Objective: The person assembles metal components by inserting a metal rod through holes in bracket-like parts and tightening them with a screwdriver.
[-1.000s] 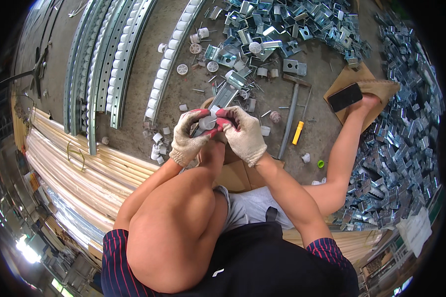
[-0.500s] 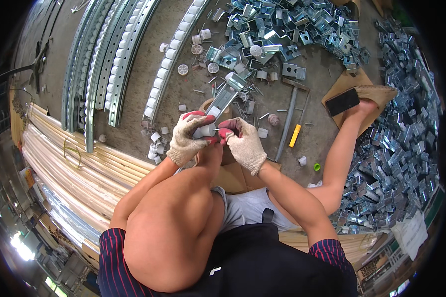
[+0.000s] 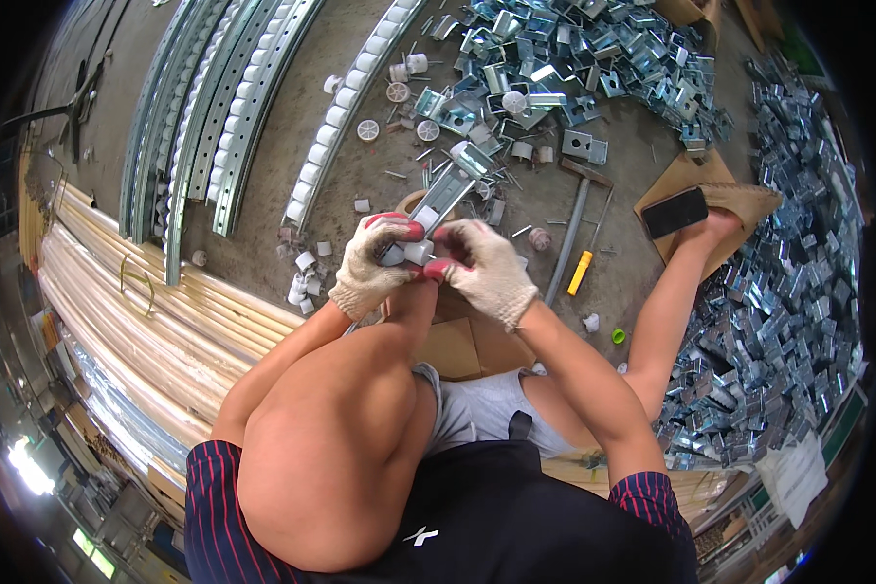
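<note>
Both my hands wear cream knit gloves with red fingertips and meet above my raised knee. My left hand (image 3: 372,265) is closed around a small white plastic roller (image 3: 419,253). Curled and slightly blurred, my right hand (image 3: 492,273) has its fingertips at the roller's right end, where a short thin pin seems to show. What those fingers pinch is hidden. Just beyond the hands, a short metal channel (image 3: 448,192) slants away with a white piece in its near end. A tape-like brown ring (image 3: 411,201) lies partly behind it.
Long roller rails (image 3: 311,161) lie ahead and left. Metal brackets (image 3: 565,58) are heaped ahead, with another heap (image 3: 769,321) at right. A hammer (image 3: 572,224), yellow-handled tool (image 3: 580,273), loose rollers (image 3: 305,261) and a phone (image 3: 675,212) lie around. Wrapped tubes (image 3: 117,311) lie left.
My right hand has shifted over the roller's end, and its fingers now sit higher and more curled. The pin shows less than before. My left hand keeps its grip on the roller.
</note>
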The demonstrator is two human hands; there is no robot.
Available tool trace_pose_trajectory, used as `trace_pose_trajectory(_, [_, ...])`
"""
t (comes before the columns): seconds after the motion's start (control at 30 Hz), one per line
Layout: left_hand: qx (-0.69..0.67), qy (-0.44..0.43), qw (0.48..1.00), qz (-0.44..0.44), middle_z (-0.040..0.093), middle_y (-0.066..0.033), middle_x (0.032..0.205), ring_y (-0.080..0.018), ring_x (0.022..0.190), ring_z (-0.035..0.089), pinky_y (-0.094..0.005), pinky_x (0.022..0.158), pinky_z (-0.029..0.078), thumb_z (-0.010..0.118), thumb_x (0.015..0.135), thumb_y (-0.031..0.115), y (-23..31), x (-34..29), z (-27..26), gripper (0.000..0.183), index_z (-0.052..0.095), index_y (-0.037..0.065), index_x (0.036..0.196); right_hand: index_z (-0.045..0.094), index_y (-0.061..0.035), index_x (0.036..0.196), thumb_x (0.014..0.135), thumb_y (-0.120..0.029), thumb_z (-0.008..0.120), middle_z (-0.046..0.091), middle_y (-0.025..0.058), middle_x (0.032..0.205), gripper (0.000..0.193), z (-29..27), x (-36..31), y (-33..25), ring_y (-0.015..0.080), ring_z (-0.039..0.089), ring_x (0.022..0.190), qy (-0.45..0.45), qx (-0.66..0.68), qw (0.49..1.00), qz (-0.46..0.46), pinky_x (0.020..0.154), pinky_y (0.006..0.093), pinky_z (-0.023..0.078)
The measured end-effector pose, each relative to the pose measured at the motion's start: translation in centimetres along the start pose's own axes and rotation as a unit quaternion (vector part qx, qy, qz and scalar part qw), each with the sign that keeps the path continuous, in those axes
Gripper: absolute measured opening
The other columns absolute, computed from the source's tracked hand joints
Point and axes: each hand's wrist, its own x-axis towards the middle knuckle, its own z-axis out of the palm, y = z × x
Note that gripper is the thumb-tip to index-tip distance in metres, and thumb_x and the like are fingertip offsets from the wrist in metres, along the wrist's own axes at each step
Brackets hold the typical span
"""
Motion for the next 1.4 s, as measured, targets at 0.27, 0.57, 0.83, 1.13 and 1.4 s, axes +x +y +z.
trace_pose_trajectory(0.27, [-0.054, 0.058, 0.995, -0.068, 0.069, -0.0091, 0.121, -0.0335, 0.118, 0.063, -0.0454, 0.105, 0.050, 0.096, 0.057, 0.013, -0.1, -0.5, 1.1, 0.063, 0.071, 0.011, 0.116, 0.059, -0.0073, 0.146, 0.089, -0.002, 0.076, 0.067, 0.0163, 0.115, 0.060, -0.2, 1.3, 2.4, 0.0297, 0.073, 0.097, -0.079, 0.131, 0.986, -0.070, 0.086, 0.0414, 0.060])
trace_pose_trajectory(0.57, [0.063, 0.055, 0.996, 0.026, 0.068, -0.0118, 0.130, -0.0342, 0.125, 0.062, -0.0469, 0.109, 0.048, 0.094, 0.065, 0.016, 0.7, 0.2, 0.3, 0.065, 0.069, 0.011, 0.125, 0.064, -0.0094, 0.126, 0.082, -0.002, 0.077, 0.067, 0.0169, 0.110, 0.047, -1.2, 2.8, 2.4, 0.0389, 0.069, 0.101, -0.005, -0.136, 0.968, -0.211, 0.088, 0.0483, 0.058])
trace_pose_trajectory(0.83, [0.187, 0.015, 0.969, -0.162, 0.064, -0.0172, 0.127, -0.0401, 0.123, 0.058, -0.0507, 0.106, 0.048, 0.090, 0.074, 0.038, 2.6, 1.3, 1.9, 0.073, 0.063, 0.012, 0.136, 0.075, -0.0165, 0.119, 0.083, -0.014, 0.079, 0.067, 0.0077, 0.119, 0.037, -6.2, 8.7, 0.3, 0.0291, 0.065, 0.115, -0.082, -0.427, 0.855, -0.282, 0.096, 0.0447, 0.054])
trace_pose_trajectory(1.13, [0.166, 0.043, 0.965, -0.196, 0.066, -0.0156, 0.125, -0.0398, 0.120, 0.061, -0.0496, 0.103, 0.051, 0.092, 0.071, 0.032, 2.1, 0.7, 1.8, 0.072, 0.065, 0.015, 0.135, 0.076, -0.0206, 0.120, 0.087, -0.017, 0.073, 0.067, 0.0047, 0.119, 0.033, -6.0, 11.3, -1.3, 0.0254, 0.065, 0.116, -0.160, -0.508, 0.787, -0.311, 0.095, 0.0426, 0.057])
trace_pose_trajectory(1.4, [0.164, 0.057, 0.970, -0.172, 0.067, -0.0147, 0.123, -0.0398, 0.118, 0.062, -0.0495, 0.103, 0.051, 0.092, 0.071, 0.030, 1.8, 0.7, 2.1, 0.069, 0.066, 0.015, 0.133, 0.076, -0.0168, 0.116, 0.088, -0.017, 0.073, 0.068, 0.0057, 0.118, 0.028, -5.7, 12.0, -2.2, 0.0253, 0.066, 0.114, -0.206, -0.531, 0.765, -0.301, 0.093, 0.0407, 0.058])
